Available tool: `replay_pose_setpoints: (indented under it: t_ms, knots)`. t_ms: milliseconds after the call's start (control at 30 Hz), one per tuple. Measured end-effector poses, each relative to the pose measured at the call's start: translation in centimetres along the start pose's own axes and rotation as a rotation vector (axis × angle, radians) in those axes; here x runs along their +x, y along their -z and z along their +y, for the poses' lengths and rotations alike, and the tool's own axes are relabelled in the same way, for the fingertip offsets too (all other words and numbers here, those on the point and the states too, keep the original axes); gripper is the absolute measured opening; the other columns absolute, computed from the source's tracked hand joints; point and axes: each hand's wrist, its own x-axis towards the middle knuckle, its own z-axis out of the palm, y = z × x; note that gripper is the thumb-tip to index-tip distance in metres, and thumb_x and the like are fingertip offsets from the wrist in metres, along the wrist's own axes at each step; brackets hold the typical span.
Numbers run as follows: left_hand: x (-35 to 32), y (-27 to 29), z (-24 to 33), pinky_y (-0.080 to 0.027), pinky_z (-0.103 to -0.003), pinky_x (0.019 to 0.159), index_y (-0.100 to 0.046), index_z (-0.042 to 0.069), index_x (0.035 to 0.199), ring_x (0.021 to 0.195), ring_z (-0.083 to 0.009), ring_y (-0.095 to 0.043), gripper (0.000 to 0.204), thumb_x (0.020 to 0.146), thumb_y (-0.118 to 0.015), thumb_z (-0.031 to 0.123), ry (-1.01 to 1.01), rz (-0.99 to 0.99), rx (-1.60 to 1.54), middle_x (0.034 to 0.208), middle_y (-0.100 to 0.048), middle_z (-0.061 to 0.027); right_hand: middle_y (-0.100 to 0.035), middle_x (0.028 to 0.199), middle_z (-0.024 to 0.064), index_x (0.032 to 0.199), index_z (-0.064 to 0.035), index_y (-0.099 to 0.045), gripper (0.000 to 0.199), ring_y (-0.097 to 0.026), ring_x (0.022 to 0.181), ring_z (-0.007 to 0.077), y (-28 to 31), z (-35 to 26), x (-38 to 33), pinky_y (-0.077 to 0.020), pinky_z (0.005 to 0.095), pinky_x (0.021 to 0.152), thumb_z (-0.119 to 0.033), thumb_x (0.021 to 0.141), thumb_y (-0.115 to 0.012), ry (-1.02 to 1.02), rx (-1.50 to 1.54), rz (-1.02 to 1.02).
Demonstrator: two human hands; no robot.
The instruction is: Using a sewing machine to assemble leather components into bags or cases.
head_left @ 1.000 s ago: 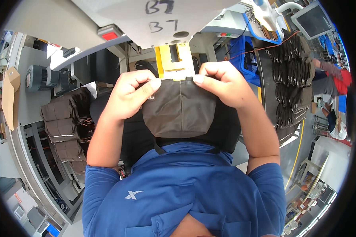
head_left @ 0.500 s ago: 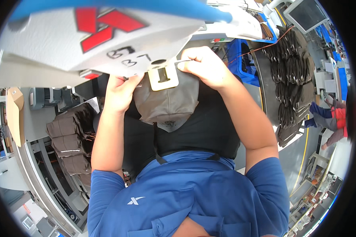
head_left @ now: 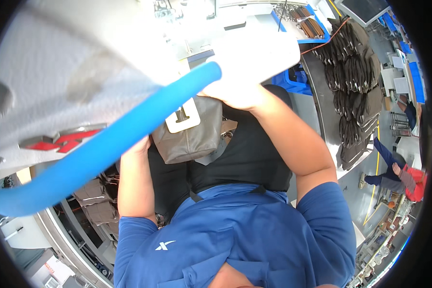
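A grey-brown leather-like bag piece (head_left: 195,144) hangs above my lap, under the machine. On its upper part is a pale plate (head_left: 189,124) with a dark slot. My right hand (head_left: 237,97) is at the upper right edge of the bag piece; its fingers are washed out and covered by the machine's white part. My left hand (head_left: 140,146) is at the bag piece's left side, mostly behind a thick blue tube (head_left: 115,139). What its fingers do is hidden.
A white machine head (head_left: 105,62) fills the upper left. Stacked dark brown pieces lie on the right (head_left: 355,91) and at lower left (head_left: 93,197). Further right are a blue bin (head_left: 295,84), a tray of strips (head_left: 309,29), a monitor (head_left: 366,10) and a seated person in red (head_left: 413,182).
The view has shifted, with the blue tube now crossing in front of my left hand. The bag piece has tilted and moved left; a thin item at my right fingers no longer shows.
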Motion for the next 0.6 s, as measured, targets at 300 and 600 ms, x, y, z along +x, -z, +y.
replay_pose_setpoints:
  t_ms: [300, 600]
  knots:
    - [2.9, -0.6, 0.6, -0.054, -0.038, 0.094, -0.064, -0.006, 0.115, 0.105, -0.0252, -0.068, 0.028, 0.087, -0.063, -0.005, 0.000, -0.087, 0.021, 0.115, -0.069, -0.0176, -0.058, 0.065, 0.0030, 0.072, -0.0043, -0.059, 0.022, -0.052, 0.059, 0.0101, 0.5, 4.0, 0.5, -0.0424, 0.0288, 0.055, -0.015, 0.090, -0.068, 0.177, -0.133, -0.032]
    - [7.0, -2.2, 0.8, -0.053, -0.038, 0.094, -0.064, -0.006, 0.114, 0.106, -0.0252, -0.068, 0.026, 0.088, -0.063, -0.004, 0.037, -0.149, 0.049, 0.116, -0.069, -0.0176, -0.064, 0.065, 0.0141, 0.079, 0.0003, -0.069, 0.021, -0.060, 0.059, 0.0174, 0.9, -0.6, 1.0, -0.0462, 0.0340, 0.059, -0.020, 0.086, -0.069, -0.086, 0.009, -0.160]
